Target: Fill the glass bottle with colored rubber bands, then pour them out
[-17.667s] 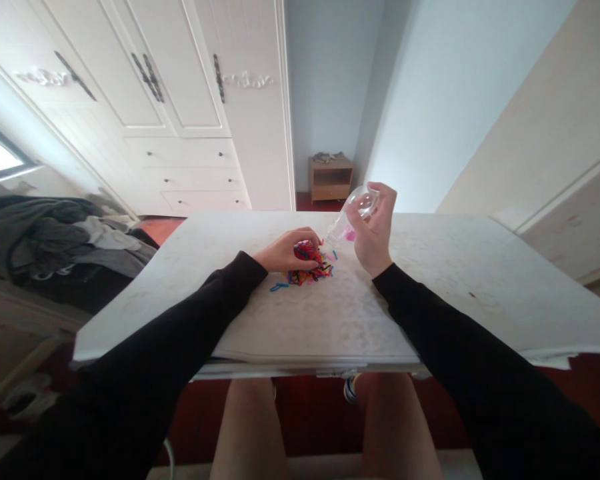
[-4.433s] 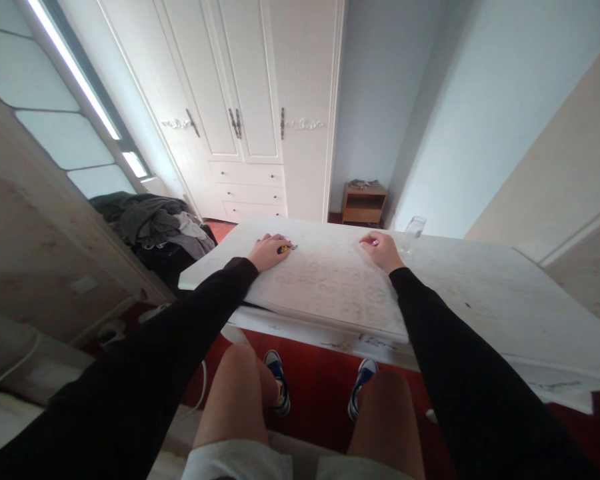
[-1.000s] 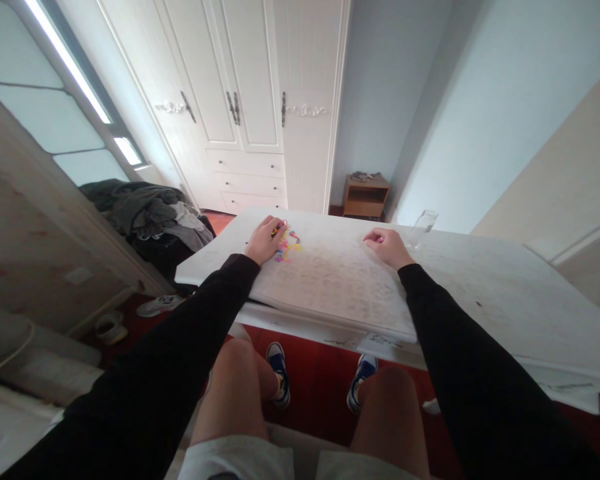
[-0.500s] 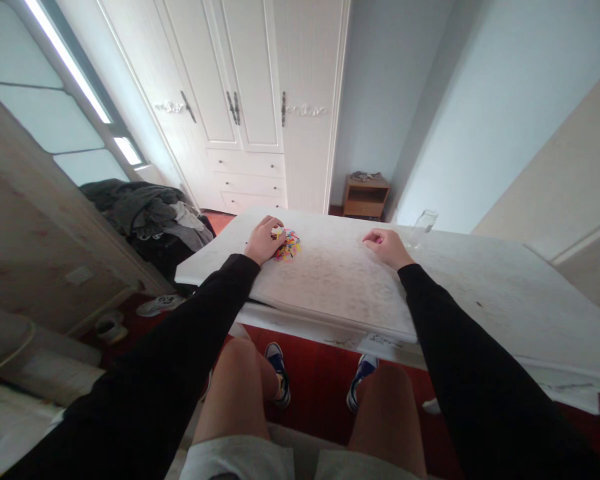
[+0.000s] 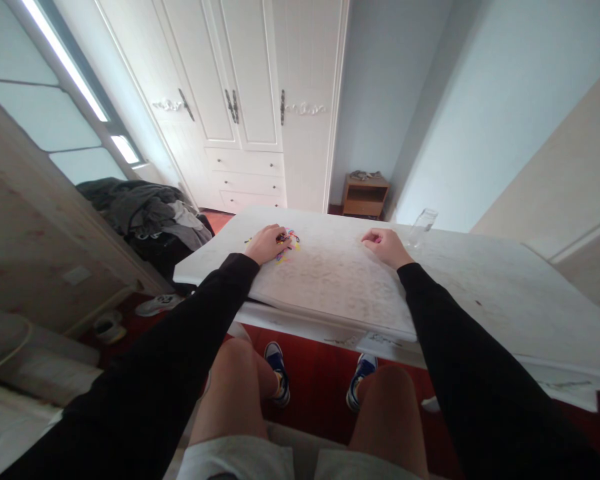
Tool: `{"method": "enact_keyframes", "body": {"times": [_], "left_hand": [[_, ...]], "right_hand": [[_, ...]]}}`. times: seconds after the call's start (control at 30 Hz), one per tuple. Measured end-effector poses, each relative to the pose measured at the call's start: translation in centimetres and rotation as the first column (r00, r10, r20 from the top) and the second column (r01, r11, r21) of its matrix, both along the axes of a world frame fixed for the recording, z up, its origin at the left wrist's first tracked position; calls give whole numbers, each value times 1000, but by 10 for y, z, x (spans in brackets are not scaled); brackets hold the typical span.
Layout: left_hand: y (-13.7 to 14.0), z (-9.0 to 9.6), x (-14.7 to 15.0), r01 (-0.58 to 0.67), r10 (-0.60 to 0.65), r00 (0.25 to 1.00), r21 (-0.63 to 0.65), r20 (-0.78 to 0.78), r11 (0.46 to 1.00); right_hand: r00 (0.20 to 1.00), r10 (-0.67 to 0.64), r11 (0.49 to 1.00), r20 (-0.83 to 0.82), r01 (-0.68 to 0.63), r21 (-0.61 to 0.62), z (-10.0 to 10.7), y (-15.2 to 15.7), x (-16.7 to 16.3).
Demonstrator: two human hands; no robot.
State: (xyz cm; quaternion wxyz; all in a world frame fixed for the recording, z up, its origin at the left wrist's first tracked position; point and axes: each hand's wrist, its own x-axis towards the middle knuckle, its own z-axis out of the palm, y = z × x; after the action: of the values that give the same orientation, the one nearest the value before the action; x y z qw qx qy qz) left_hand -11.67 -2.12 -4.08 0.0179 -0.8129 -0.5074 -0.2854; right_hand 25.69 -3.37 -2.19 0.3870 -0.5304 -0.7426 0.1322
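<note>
My left hand [image 5: 267, 244] rests on the white table [image 5: 330, 273] with its fingers curled in around a bunch of small, thin coloured pieces [image 5: 294, 237]. Yellow, pink, red, blue and black ones stick out past the fingertips; their exact kind is too small to tell. A few stray pieces lie just beyond the hand on both sides. Farther right, my right hand [image 5: 386, 247] is closed, its side against the tabletop. A hint of pink shows between its fingers, but what it holds is mostly hidden. A clear glass bottle [image 5: 423, 225] stands just behind the right hand.
Beyond the table are a white wardrobe [image 5: 250, 80] and a small wooden nightstand [image 5: 366, 195]. Dark and grey clothes [image 5: 145, 207] are heaped at the left. My legs and blue sneakers [image 5: 277, 373] are below the table's front edge.
The left fingers have curled in over the coloured pile, so fewer pieces show and some are spread wider. My right hand has hardly moved.
</note>
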Motion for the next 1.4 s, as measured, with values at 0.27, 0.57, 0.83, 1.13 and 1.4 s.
{"method": "enact_keyframes", "body": {"times": [0.27, 0.57, 0.83, 1.13, 1.4], "left_hand": [[-6, 8, 2, 2, -31, 976, 137, 214, 991], [-6, 8, 1, 9, -85, 950, 246, 301, 969], [-8, 9, -1, 2, -93, 939, 266, 332, 964], [-7, 1, -1, 58, -63, 997, -96, -49, 994], [-1, 0, 0, 87, -88, 996, -29, -21, 996]], "right_hand": [[1000, 12, 1000, 4, -12, -6, -1, 0, 0], [1000, 15, 1000, 5, -15, 2, -2, 2, 1], [1000, 9, 1000, 8, -9, -21, 1, -1, -1], [1000, 18, 1000, 21, -17, -26, 2, -3, -1], [999, 26, 999, 35, -25, -41, 1, -2, -1]]}}
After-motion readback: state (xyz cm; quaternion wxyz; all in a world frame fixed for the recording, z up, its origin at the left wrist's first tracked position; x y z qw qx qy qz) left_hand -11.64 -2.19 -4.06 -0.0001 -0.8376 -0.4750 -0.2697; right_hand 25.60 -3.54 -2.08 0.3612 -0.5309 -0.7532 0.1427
